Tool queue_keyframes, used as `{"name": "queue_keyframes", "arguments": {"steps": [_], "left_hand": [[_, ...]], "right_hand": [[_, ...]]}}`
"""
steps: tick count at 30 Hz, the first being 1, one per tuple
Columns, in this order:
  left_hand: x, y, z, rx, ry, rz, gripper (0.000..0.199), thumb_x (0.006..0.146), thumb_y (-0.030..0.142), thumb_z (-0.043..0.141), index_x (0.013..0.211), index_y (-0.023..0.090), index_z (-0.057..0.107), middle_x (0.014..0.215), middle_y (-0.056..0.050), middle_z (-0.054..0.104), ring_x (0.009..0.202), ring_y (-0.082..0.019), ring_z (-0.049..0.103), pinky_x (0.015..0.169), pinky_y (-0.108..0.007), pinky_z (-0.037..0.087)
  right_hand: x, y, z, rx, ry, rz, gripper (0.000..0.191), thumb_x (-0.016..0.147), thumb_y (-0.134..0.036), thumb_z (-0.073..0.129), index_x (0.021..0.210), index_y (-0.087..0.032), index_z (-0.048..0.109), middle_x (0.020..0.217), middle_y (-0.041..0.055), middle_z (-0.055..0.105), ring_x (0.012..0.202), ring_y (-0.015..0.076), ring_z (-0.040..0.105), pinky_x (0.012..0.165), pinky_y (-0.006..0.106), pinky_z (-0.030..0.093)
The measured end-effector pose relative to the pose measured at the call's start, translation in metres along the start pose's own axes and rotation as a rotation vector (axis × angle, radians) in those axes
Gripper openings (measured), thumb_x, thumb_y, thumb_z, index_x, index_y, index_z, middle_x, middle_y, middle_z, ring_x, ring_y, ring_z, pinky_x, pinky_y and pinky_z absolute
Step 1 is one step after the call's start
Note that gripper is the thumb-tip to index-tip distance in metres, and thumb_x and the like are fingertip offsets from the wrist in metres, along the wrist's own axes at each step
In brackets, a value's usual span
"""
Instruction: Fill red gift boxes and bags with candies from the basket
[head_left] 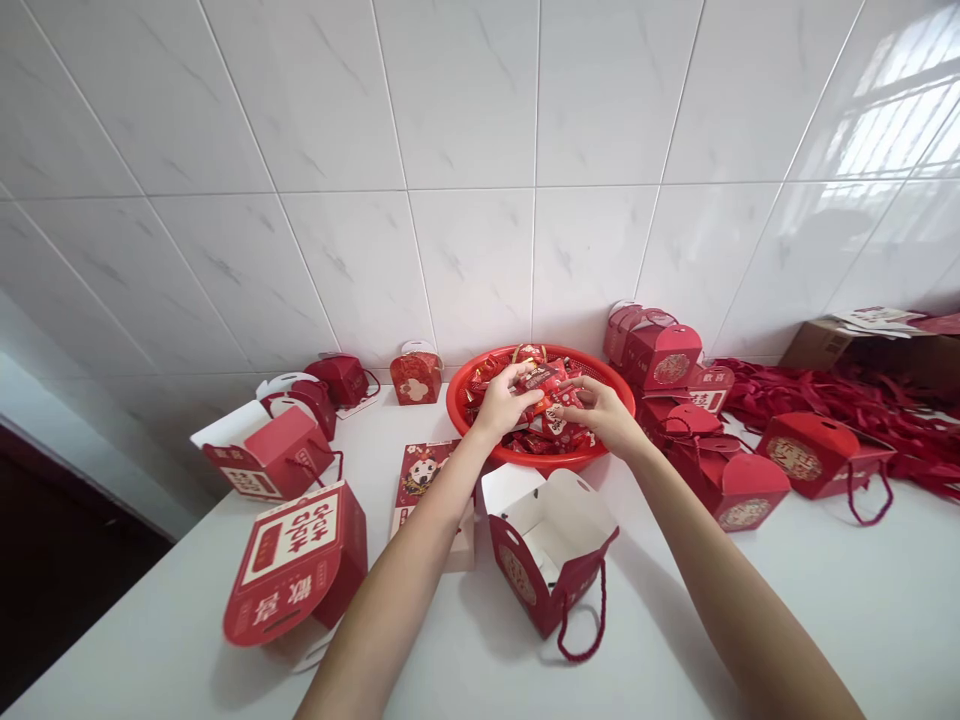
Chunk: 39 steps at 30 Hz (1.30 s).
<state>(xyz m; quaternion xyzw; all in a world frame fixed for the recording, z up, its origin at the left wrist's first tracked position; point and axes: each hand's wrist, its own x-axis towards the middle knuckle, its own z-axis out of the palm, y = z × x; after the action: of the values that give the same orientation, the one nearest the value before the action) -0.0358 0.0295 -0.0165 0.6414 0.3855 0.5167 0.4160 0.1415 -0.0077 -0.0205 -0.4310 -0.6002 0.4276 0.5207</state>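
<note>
Both of my hands are over a red plastic basket (457, 405) filled with small red wrapped packets (517, 440). My left hand (506, 400) has its thumb and fingers closed at the edge of a red packet. My right hand (600, 412) reaches in from the other side, its fingers curved and somewhat apart beside the packets; its palm shows no item. In front of the basket stands an open red gift box (536, 590) with a white inside and a dark red cord handle. The bottom of this box is partly hidden by its walls.
Red gift boxes stand at the left (289, 460) and right (664, 355). A flat patterned red box (420, 475) lies under my left forearm. Red ribbons (817, 395) and a cardboard box (817, 343) are at the far right; a tiled wall (472, 250) rises behind.
</note>
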Motion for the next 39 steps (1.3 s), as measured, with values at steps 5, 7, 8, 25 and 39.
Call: {"name": "queue_keyframes", "arguments": {"steps": [5,7,8,25,39], "left_hand": [[0.001,-0.004,-0.001,-0.020,-0.007,0.020,0.046,0.073,0.011,0.074,0.117,0.016,0.066,0.137,-0.011,0.062,0.128,-0.027,0.057,0.108,-0.039,0.045],[0.001,-0.003,0.000,0.000,-0.002,0.029,0.044,0.073,0.010,0.073,0.116,0.016,0.066,0.138,-0.011,0.062,0.130,-0.027,0.055,0.109,-0.039,0.045],[0.001,-0.003,0.000,0.010,-0.004,0.029,0.043,0.073,0.010,0.073,0.115,0.016,0.065,0.137,-0.012,0.062,0.131,-0.027,0.055,0.109,-0.039,0.044],[0.000,-0.008,-0.001,0.065,-0.145,0.101,0.044,0.072,0.014,0.078,0.115,0.015,0.069,0.128,-0.012,0.068,0.124,-0.029,0.060,0.108,-0.042,0.046],[-0.002,0.005,-0.001,0.372,0.242,0.123,0.030,0.073,0.005,0.067,0.100,0.016,0.074,0.115,-0.010,0.073,0.115,-0.027,0.065,0.106,-0.041,0.048]], "right_hand": [[0.000,-0.002,-0.002,0.064,0.012,0.008,0.041,0.057,-0.030,0.081,0.093,-0.023,0.062,0.075,-0.0028,0.069,0.069,0.0182,0.067,0.069,0.034,0.056],[-0.001,-0.002,-0.002,0.077,0.014,0.006,0.042,0.056,-0.029,0.081,0.092,-0.022,0.061,0.075,-0.0032,0.069,0.067,0.0172,0.067,0.067,0.033,0.055],[-0.001,-0.002,-0.002,0.081,0.006,0.014,0.042,0.057,-0.030,0.082,0.093,-0.022,0.061,0.074,-0.0033,0.069,0.066,0.0169,0.066,0.067,0.033,0.055],[0.004,0.004,-0.004,-0.017,-0.102,0.018,0.056,0.051,-0.027,0.090,0.103,-0.020,0.071,0.092,0.0032,0.073,0.085,0.0219,0.066,0.076,0.035,0.056],[0.001,0.002,-0.001,0.128,0.134,-0.040,0.041,0.055,-0.037,0.089,0.090,-0.022,0.073,0.082,0.0007,0.070,0.071,0.0184,0.064,0.065,0.033,0.054]]}}
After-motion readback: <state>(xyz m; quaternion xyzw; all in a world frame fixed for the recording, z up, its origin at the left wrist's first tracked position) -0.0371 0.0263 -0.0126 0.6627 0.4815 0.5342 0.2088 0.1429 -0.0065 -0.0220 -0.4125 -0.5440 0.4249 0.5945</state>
